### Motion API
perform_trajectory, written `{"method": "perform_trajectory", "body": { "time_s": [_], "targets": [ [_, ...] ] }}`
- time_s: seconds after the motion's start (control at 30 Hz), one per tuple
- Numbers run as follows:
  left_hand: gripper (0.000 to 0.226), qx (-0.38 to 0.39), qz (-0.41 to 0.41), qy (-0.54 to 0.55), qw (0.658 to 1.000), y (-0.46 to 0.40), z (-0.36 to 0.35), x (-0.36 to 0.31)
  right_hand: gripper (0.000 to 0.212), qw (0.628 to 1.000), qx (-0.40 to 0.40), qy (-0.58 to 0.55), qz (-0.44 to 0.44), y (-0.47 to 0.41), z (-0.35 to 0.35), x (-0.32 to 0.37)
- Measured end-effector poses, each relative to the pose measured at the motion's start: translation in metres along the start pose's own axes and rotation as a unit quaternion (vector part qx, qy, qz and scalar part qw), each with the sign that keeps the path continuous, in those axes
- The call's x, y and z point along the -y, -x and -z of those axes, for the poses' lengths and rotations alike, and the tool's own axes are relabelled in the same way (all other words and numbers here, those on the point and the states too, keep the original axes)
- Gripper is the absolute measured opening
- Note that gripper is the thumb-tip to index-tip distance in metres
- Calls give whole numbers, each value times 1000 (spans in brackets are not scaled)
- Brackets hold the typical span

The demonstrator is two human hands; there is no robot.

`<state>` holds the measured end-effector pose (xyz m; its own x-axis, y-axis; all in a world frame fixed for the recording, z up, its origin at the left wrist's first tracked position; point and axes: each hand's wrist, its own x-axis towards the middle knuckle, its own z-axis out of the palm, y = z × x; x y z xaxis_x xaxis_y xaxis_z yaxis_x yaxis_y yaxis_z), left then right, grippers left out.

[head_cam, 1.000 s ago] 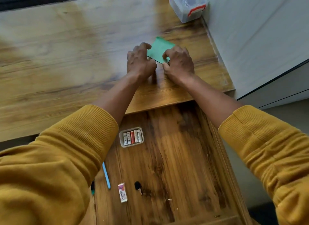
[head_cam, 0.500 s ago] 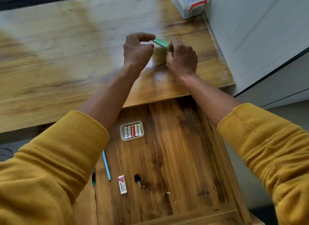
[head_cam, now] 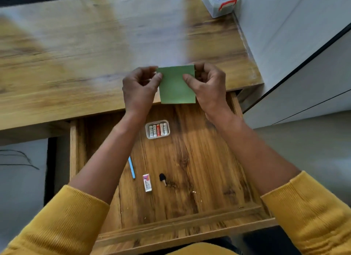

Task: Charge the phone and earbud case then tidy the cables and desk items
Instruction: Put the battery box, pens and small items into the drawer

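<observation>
Pinching green card [head_cam: 177, 85] — both hands, above drawer [head_cam: 190, 159]

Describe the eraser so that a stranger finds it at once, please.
Look into the open wooden drawer below the desk top. Near its front, the eraser lies between a blue pen and a small black key. It alone is a white block with a printed sleeve.

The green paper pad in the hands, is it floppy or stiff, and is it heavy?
The green paper pad probably stays fairly stiff: it hangs flat and straight though the left hand and right hand pinch only its top corners. It is likely light, since fingertips alone carry it. It looks unlikely to roll, being flat.
</observation>
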<state>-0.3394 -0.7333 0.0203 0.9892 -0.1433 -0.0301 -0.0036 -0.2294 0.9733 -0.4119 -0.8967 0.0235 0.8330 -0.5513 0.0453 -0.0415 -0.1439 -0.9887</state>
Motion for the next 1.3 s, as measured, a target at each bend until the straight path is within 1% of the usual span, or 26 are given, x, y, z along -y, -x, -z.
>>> {"method": "perform_trajectory", "body": {
  "time_s": [0.1, 0.2, 0.33, 0.47, 0.57, 0.63, 0.73, 0.77, 0.87, 0.97, 1.1, 1.2, 1.27, 1.3],
  "targets": [
    [16, 19, 87, 12, 996, 45, 14, 29, 25, 998, 14, -8, -67, 34, -1, -21],
    [16, 24, 112, -33, 993, 84, 23, 53, 22, 993, 22, 11, -114, 64, -1, -44],
    [17, 37, 151, -54, 986, 113, 22, 80, 19, 983, 34, 102, -150, 94, 0, -72],
    [14, 35, 202, -69, 976, 129, 17, 109, 30, 961, 45, 230, -150, 114, -2, -93],
    [12, 24, 229, -100, 968, 137, 15, 131, 41, 946, 50, 279, -158, 125, -8, -106],
    [16, 18, 239, -134, 962, 141, 14, 143, 38, 935, 49, 312, -162, 131, -11, -115],
    [22, 16, 236, -172, 956, 143, 13, 155, 27, 917, 83, 363, -146, 139, -13, -128],
    [24, 16, 229, -184, 956, 144, 13, 157, 27, 911, 102, 374, -140, 141, -13, -131],
    [28, 35, 205, -215, 954, 148, 10, 159, 42, 896, 152, 397, -126, 143, -15, -135],
    [34, 54, 178, -226, 956, 152, 7, 158, 53, 884, 181, 417, -113, 145, -15, -137],
    [44, 76, 114, -256, 957, 153, 8, 159, 61, 879, 208, 417, -100, 147, -15, -135],
    [50, 90, 99, -272, 953, 151, 9, 164, 63, 866, 223, 438, -89, 147, -16, -134],
    [52, 104, 88, -302, 943, 150, 10, 167, 62, 860, 226, 450, -87, 146, -16, -133],
    [53, 117, 77, -332, 933, 149, 10, 168, 62, 856, 228, 456, -85, 146, -16, -133]
  ]
}}
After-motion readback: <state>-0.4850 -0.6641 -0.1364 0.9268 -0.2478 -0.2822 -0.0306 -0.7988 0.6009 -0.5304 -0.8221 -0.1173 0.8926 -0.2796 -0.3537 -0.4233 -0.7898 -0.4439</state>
